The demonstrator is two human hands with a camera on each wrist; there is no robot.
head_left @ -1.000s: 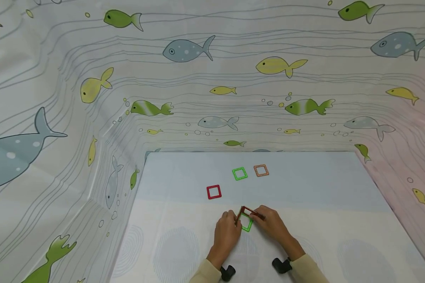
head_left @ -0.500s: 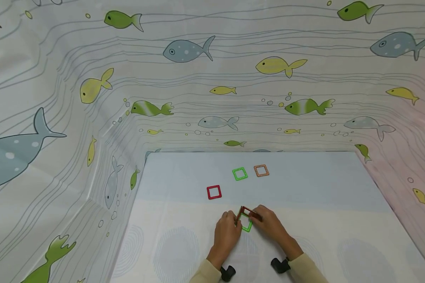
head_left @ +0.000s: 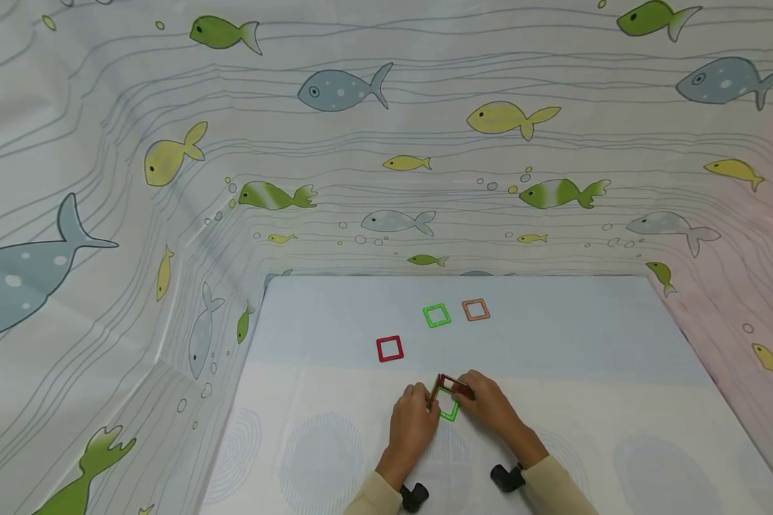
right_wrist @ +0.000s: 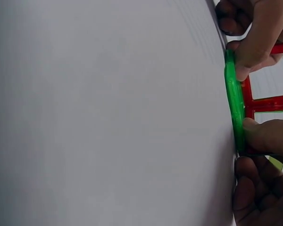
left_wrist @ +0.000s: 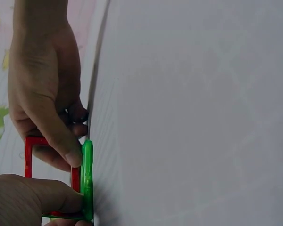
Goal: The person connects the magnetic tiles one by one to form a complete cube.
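Observation:
Square frame-like magnetic tiles are between my hands at the near middle of the table. One green tile lies flat. Two red tiles stand upright at its far sides and meet at a corner: a left one and a right one. My left hand pinches the left red tile, its thumb also against the green edge in the left wrist view. Thumb and fingers of my right hand pinch the right red tile. Fingers hide parts of both red tiles.
Farther back on the table lie a loose red tile, a green tile and an orange tile, all flat. A fish-patterned cloth rises behind and beside the table. Dark wrist devices sit at both cuffs.
My right hand has shifted slightly left with the right red tile, bringing it a little closer to the left one. My left hand and the loose tiles have stayed put.

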